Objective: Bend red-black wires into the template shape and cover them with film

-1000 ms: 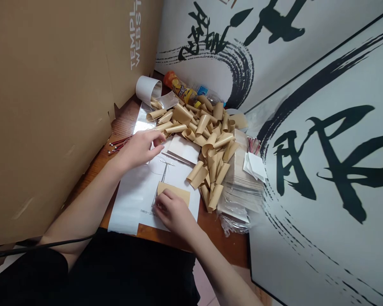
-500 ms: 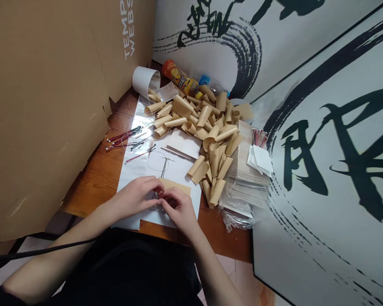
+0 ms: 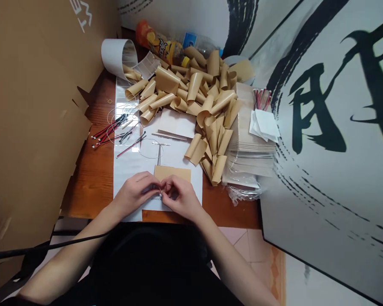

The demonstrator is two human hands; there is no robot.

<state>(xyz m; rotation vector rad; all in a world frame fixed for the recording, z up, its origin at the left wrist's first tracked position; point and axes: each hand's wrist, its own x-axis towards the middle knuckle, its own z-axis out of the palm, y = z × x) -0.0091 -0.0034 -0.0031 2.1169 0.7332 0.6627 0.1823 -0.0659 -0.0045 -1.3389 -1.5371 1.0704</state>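
My left hand (image 3: 138,193) and my right hand (image 3: 179,196) meet over the near edge of a white sheet (image 3: 127,168) on the wooden table (image 3: 94,178). Both pinch at a small thing between their fingertips, too small to name. A flat tan sheet (image 3: 172,172) lies just beyond the fingers, its near edge touching them. A thin metal rod (image 3: 158,154) lies beyond it. Red and black wires (image 3: 115,132) lie further left on the sheet.
A heap of rolled tan sheets (image 3: 194,106) fills the table's middle and back. A stack of flat sheets in plastic (image 3: 250,153) stands to the right, white squares (image 3: 264,126) on top. A tape roll (image 3: 115,53) and snack bag (image 3: 161,42) sit at the back. Cardboard (image 3: 35,106) walls the left.
My left hand came back from the wires near the rolls and joined my right hand at the tan sheet's near edge. The view tilted down.
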